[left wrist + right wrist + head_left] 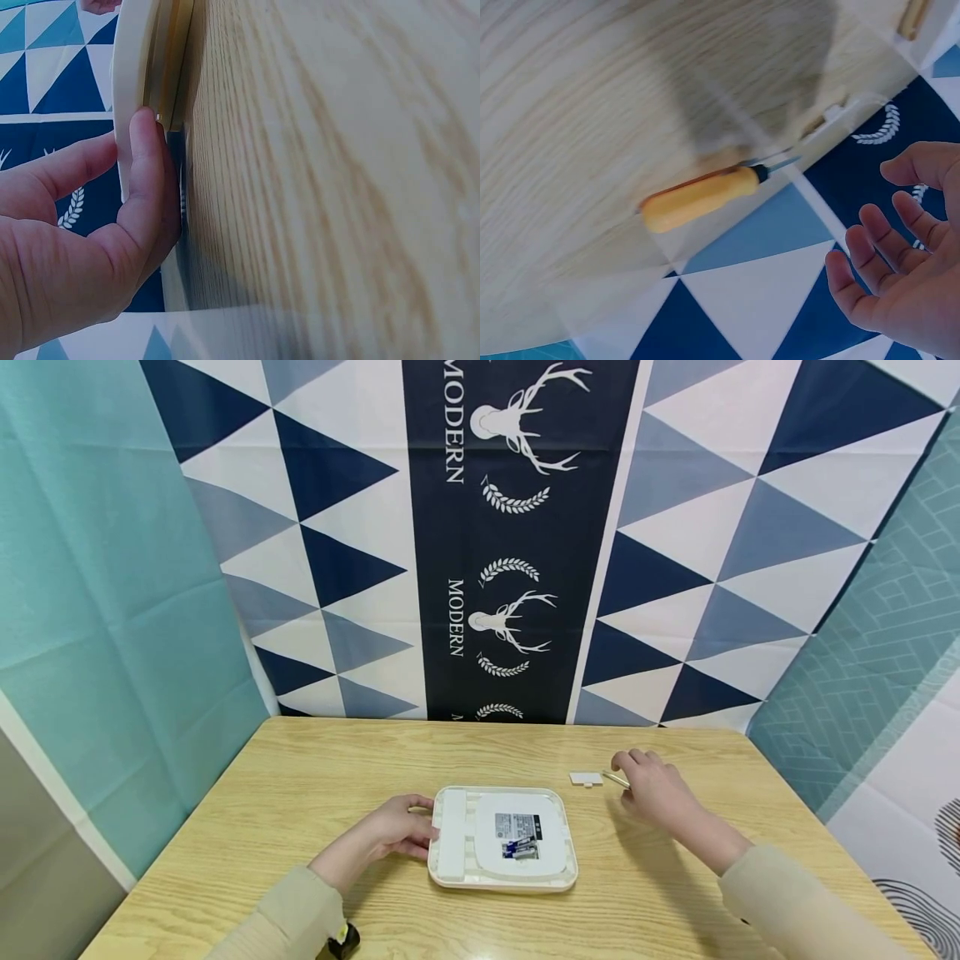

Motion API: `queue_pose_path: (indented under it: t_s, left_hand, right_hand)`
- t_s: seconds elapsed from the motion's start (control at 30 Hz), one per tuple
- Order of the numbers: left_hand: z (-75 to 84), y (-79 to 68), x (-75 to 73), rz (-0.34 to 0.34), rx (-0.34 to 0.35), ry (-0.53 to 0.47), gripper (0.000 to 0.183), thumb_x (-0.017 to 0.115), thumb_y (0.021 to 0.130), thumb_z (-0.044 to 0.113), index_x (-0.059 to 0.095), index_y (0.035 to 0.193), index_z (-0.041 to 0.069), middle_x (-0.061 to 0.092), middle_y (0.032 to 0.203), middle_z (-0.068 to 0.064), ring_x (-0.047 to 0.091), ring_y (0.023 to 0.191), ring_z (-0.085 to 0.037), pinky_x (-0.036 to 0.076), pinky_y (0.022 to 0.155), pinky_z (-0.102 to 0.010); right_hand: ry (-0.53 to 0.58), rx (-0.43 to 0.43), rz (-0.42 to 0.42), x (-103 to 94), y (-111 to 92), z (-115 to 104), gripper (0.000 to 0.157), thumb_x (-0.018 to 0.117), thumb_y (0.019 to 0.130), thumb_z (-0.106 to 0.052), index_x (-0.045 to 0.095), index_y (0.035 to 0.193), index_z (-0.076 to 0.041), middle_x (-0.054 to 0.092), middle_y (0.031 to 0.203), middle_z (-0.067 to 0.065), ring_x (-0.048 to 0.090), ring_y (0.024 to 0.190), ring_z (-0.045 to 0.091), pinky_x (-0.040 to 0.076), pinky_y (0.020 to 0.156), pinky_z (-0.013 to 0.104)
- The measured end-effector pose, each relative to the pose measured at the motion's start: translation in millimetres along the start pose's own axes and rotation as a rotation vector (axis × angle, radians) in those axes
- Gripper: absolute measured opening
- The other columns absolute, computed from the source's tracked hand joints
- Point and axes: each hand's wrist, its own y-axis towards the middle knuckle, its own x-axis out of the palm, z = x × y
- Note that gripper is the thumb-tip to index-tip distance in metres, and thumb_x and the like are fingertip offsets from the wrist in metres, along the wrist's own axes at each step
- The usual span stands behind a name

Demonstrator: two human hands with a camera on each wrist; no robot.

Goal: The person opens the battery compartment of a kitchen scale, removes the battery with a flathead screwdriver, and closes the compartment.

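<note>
A white flat battery-powered device lies with its compartment side up. Batteries sit in its open compartment, just below a printed label. My left hand holds the device's left edge; in the left wrist view the fingers touch its rim. Behind and to the right, my right hand hovers over a screwdriver. The right wrist view shows this screwdriver's yellow handle, black collar and metal shaft apart from the loosely bent fingers.
A small white battery cover with a tab lies behind the device, left of the screwdriver. A black and yellow object shows beside the left sleeve. The wooden table ends at a patterned cloth backdrop.
</note>
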Motion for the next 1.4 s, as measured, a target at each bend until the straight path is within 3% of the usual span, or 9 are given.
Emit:
queue_pose_path:
  t_s: [0.43, 0.9, 1.17, 1.4]
  left_hand:
    - [0.4, -0.3, -0.4, -0.006, -0.001, -0.005, 0.06, 0.066, 0.081, -0.002, 0.038, 0.134, -0.006, 0.068, 0.089, -0.013, 0.065, 0.071, -0.018, 0.06, 0.064, -0.033]
    - [0.1, -0.8, 0.0, -0.003, 0.003, 0.001, 0.058, 0.065, 0.082, -0.003, 0.039, 0.133, -0.006, 0.068, 0.088, -0.013, 0.065, 0.072, -0.018, 0.06, 0.065, -0.033]
    - [0.1, -1.4, 0.6, -0.007, 0.003, -0.003, 0.059, 0.065, 0.082, -0.003, 0.038, 0.133, -0.006, 0.067, 0.088, -0.013, 0.065, 0.071, -0.018, 0.06, 0.065, -0.034]
    - [-2.1, -1.2, -0.6, -0.01, 0.022, -0.002, 0.058, 0.065, 0.081, -0.003, 0.038, 0.133, -0.007, 0.067, 0.087, -0.013, 0.064, 0.071, -0.018, 0.06, 0.064, -0.033]
  right_hand:
    - [-0.019, -0.038, 0.055, -16.0, 2.0, -24.0, 0.038, 0.071, 0.067, 0.0, 0.057, 0.102, -0.006, 0.06, 0.094, 0.009, 0.057, 0.088, 0.032, 0.048, 0.059, 0.045]
    - [-0.024, -0.12, 0.119, -16.3, -0.4, -58.1, 0.039, 0.072, 0.067, -0.003, 0.058, 0.103, -0.01, 0.059, 0.098, 0.004, 0.054, 0.089, 0.025, 0.046, 0.062, 0.04]
    - [0.031, -0.191, 0.151, -14.2, -2.3, -76.4, 0.04, 0.076, 0.068, -0.007, 0.059, 0.103, -0.013, 0.06, 0.097, -0.001, 0.053, 0.088, 0.02, 0.043, 0.064, 0.032]
    - [0.079, -0.284, 0.193, -11.5, -2.4, -87.1, 0.039, 0.076, 0.068, -0.009, 0.059, 0.102, -0.012, 0.059, 0.097, -0.001, 0.053, 0.087, 0.017, 0.051, 0.072, 0.033]
